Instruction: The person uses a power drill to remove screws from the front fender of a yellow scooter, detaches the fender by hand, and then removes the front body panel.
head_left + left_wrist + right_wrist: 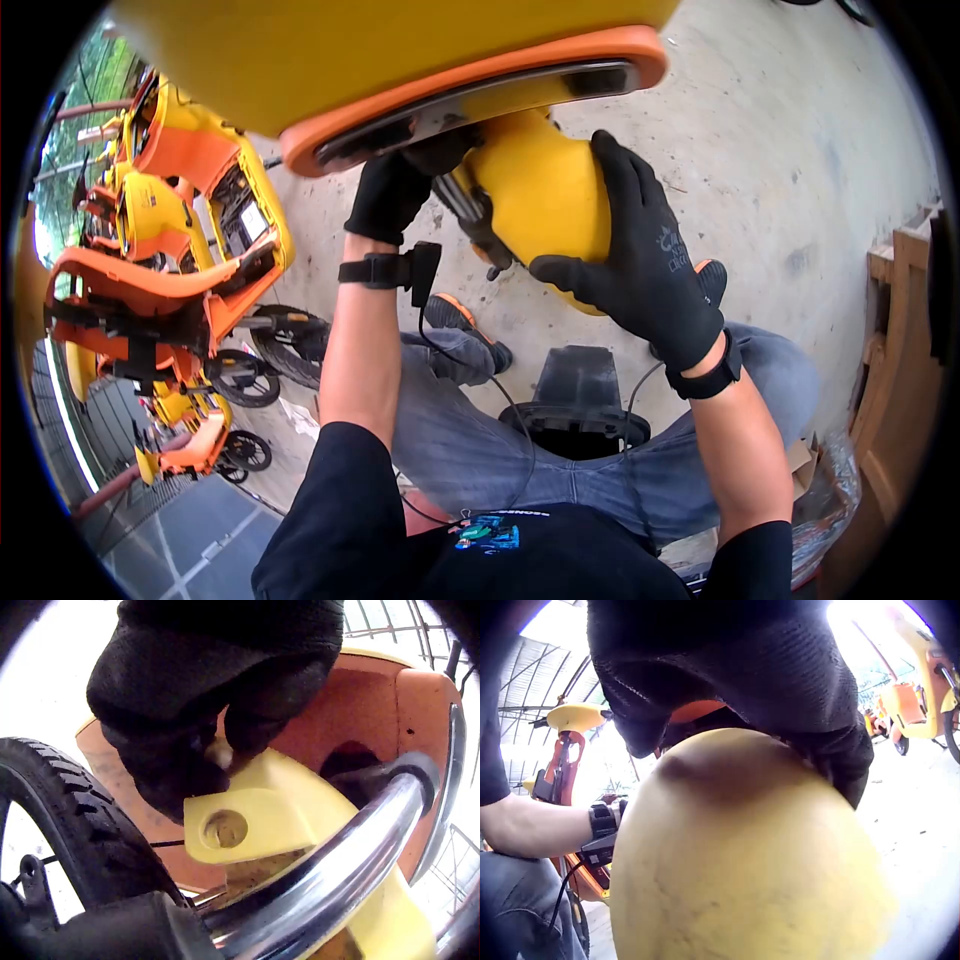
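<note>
A rounded yellow plastic cover, scuffed on its outer face in the right wrist view, is under a big yellow body with an orange rim. My right hand, in a black glove, grips the cover's rounded side, thumb apart from the fingers. My left hand, also gloved, is at the other side, partly hidden by the rim. Its fingers curl at a corner of the cover, beside a tab with a round hole. A small pale round piece shows between them. A chrome tube runs alongside.
Several yellow and orange scooters stand at the left. A black tyre shows in the left wrist view. Between the person's knees stands a black plastic part. A wooden crate and clear plastic wrap lie at the right.
</note>
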A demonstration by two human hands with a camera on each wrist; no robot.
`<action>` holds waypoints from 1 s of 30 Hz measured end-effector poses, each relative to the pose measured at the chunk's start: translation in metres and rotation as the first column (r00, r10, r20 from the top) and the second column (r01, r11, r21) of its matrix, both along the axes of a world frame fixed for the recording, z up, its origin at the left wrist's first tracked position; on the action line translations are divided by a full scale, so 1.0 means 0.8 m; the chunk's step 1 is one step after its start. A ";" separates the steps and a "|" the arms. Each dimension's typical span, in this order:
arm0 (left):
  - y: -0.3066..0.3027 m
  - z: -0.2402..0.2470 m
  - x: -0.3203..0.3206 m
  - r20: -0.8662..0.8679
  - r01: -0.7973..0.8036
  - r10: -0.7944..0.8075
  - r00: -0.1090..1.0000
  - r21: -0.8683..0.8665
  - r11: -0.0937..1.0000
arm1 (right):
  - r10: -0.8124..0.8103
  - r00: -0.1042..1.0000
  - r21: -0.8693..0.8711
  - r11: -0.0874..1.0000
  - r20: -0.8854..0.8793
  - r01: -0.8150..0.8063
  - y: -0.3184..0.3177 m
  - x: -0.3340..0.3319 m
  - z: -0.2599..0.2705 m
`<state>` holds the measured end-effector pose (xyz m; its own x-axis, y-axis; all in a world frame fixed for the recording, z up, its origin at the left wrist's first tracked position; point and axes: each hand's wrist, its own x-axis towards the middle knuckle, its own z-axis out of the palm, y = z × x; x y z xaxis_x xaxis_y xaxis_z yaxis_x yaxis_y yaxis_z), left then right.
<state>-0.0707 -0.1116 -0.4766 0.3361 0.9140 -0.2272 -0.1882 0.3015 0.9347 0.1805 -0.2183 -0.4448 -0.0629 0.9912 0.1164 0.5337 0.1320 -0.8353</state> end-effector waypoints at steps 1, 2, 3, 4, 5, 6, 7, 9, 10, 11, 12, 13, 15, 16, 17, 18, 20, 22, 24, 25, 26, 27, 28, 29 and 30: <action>0.004 -0.009 -0.004 0.058 -0.052 0.055 0.997 -0.057 0.997 | 0.007 0.993 0.055 0.998 0.120 -0.014 0.006 -0.004 0.001; 0.009 -0.022 -0.012 0.049 0.038 -0.042 0.998 0.063 0.997 | 0.008 0.972 0.110 0.993 0.237 -0.035 0.010 -0.010 0.003; 0.012 -0.036 -0.023 0.026 0.127 -0.134 0.991 0.179 0.976 | 0.032 0.971 0.109 0.992 0.238 -0.059 0.012 -0.018 0.006; 0.015 -0.039 -0.028 -0.145 0.179 -0.149 0.978 0.224 0.958 | 0.003 0.959 0.130 0.991 0.282 -0.041 0.014 -0.026 0.008; 0.017 -0.044 -0.030 0.094 0.032 -0.024 0.995 -0.082 0.996 | -0.026 0.946 0.154 0.988 0.324 -0.025 0.017 -0.035 0.010; 0.016 -0.043 -0.029 0.069 0.054 -0.048 0.996 -0.076 0.996 | -0.065 0.926 0.137 0.990 0.373 0.014 0.019 -0.041 0.010; 0.020 -0.046 -0.030 0.047 0.075 -0.071 0.996 -0.068 0.995 | -0.056 0.914 0.165 0.986 0.402 -0.012 0.023 -0.042 0.011; 0.013 -0.052 -0.022 0.115 -0.107 0.118 0.986 -0.101 0.989 | -0.044 0.912 0.191 0.981 0.407 -0.038 0.028 -0.053 0.017; 0.011 -0.050 -0.019 0.138 -0.108 0.123 0.983 -0.109 0.988 | -0.027 0.904 0.184 0.981 0.428 -0.057 0.030 -0.055 0.018; 0.011 -0.048 -0.018 0.161 -0.111 0.129 0.978 -0.116 0.987 | -0.011 0.893 0.178 0.981 0.449 -0.078 0.033 -0.054 0.019; 0.006 -0.034 -0.012 0.190 -0.117 0.138 0.972 -0.116 0.986 | -0.015 0.900 0.256 0.961 0.436 -0.108 0.034 -0.055 0.018; 0.008 -0.033 -0.016 0.201 -0.070 0.088 0.976 -0.097 0.993 | -0.031 0.891 0.282 0.953 0.453 -0.110 0.034 -0.054 0.011; 0.003 -0.020 -0.013 -0.010 -0.016 0.017 1.000 0.040 0.999 | -0.006 0.912 0.173 0.982 0.411 -0.072 0.036 -0.051 0.009; 0.001 -0.017 -0.009 -0.014 -0.034 0.035 0.999 0.066 0.997 | 0.018 0.909 0.088 0.994 0.416 -0.059 0.034 -0.048 0.011; 0.000 -0.017 -0.006 -0.021 -0.049 0.051 0.998 0.091 0.995 | 0.017 0.904 0.063 0.997 0.427 -0.049 0.031 -0.050 0.014; 0.001 -0.021 -0.005 0.057 -0.060 0.057 0.997 0.061 0.996 | 0.018 0.905 0.043 0.998 0.424 -0.039 0.029 -0.052 0.015; 0.004 -0.023 -0.003 0.125 -0.054 0.054 0.991 -0.003 0.999 | 0.010 0.888 0.051 0.998 0.460 -0.037 0.027 -0.051 0.012; 0.008 -0.025 0.000 0.213 -0.033 0.056 0.975 -0.107 0.994 | 0.022 0.890 0.019 0.999 0.456 -0.034 0.029 -0.051 0.016; 0.010 -0.021 0.002 0.182 -0.032 0.055 0.982 -0.128 0.991 | 0.026 0.901 -0.013 1.000 0.432 -0.022 0.031 -0.047 0.017; 0.009 -0.014 0.003 0.142 -0.042 0.061 0.988 -0.132 0.990 | 0.031 0.899 -0.014 1.000 0.437 -0.028 0.030 -0.047 0.022; 0.007 -0.007 0.002 0.147 -0.046 0.066 0.987 -0.133 0.990 | 0.030 0.951 -0.104 0.995 0.306 0.002 0.030 -0.047 0.030; 0.005 -0.001 0.002 0.127 -0.020 0.042 0.991 -0.165 0.986 | 0.012 0.985 -0.197 0.980 0.171 0.022 0.027 -0.045 0.036; 0.003 0.006 0.003 0.108 0.006 0.016 0.994 -0.196 0.981 | 0.014 0.992 -0.224 0.974 0.127 0.015 0.023 -0.036 0.037; 0.002 0.012 0.003 0.111 0.008 0.014 0.994 -0.193 0.981 | 0.013 0.991 -0.221 0.975 0.130 0.016 0.017 -0.025 0.039; 0.000 0.019 0.002 -0.017 0.063 -0.065 0.998 -0.088 0.994 | 0.022 0.998 -0.245 0.970 0.063 -0.006 0.009 -0.013 0.043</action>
<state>-0.0690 -0.1116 -0.4616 0.3879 0.8672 -0.3121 -0.1474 0.3926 0.9078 0.1699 -0.2108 -0.4106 -0.0762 0.9880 -0.1340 0.5873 -0.0641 -0.8068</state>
